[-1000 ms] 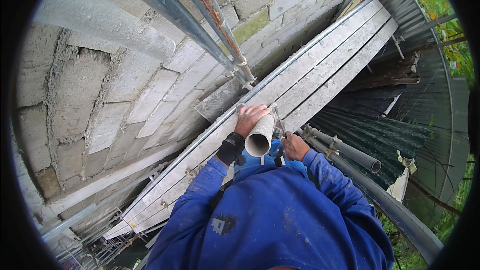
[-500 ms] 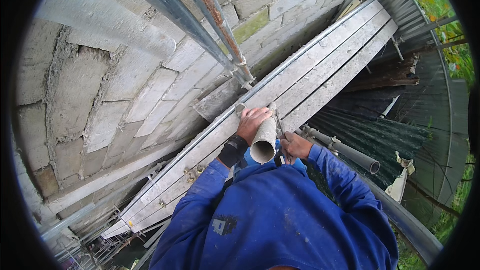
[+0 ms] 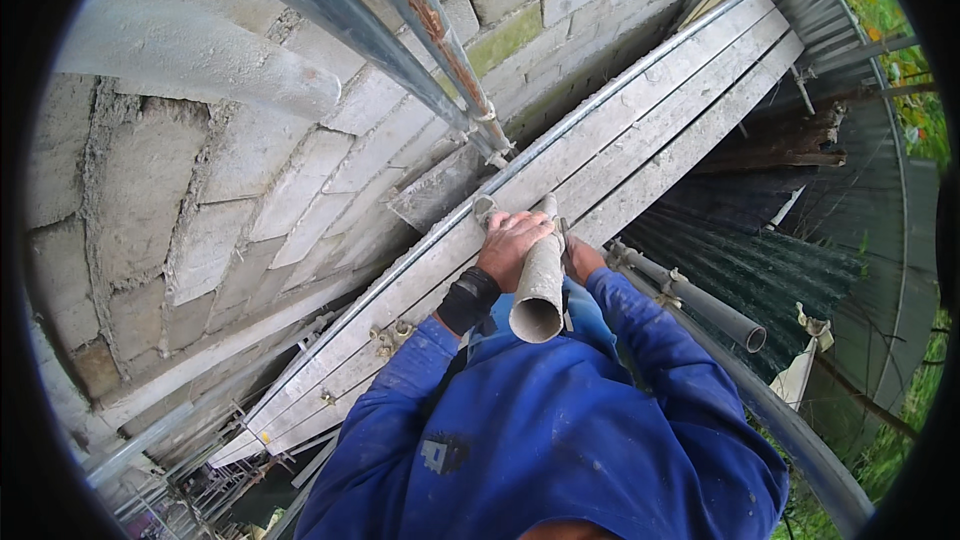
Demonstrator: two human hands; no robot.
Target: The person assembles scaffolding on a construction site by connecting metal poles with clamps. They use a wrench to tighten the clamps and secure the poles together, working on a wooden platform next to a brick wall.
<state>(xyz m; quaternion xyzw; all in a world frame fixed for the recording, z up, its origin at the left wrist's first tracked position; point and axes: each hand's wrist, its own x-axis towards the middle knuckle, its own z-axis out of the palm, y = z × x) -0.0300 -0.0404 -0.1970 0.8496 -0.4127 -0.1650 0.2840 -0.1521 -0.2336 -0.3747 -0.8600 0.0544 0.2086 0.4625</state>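
Observation:
A grey scaffold tube (image 3: 541, 285), crusted with dried cement, stands upright in front of my body, its open end toward me. My left hand (image 3: 515, 243) is wrapped over its far side, with a dark band at the wrist. Just beyond the fingers are a rounded metal piece (image 3: 484, 208) and another metal fitting (image 3: 549, 205), looking like parts of a clamp. Close on the tube's right side is my right hand (image 3: 582, 258), curled beside a narrow metal part. Its fingertips are hidden, and what it grips cannot be made out.
Scaffold planks (image 3: 640, 130) run diagonally beneath me, with loose clamps (image 3: 392, 335) on them. A block wall (image 3: 230, 170) rises on the left behind upright poles (image 3: 430, 20). At right are a guard tube (image 3: 725, 315), another rail (image 3: 800, 450) and corrugated sheets (image 3: 770, 250).
My right hand has shifted slightly away from me and turned, now partly behind the tube. The tube's open end appears slightly lower and further right. My left hand keeps its grip.

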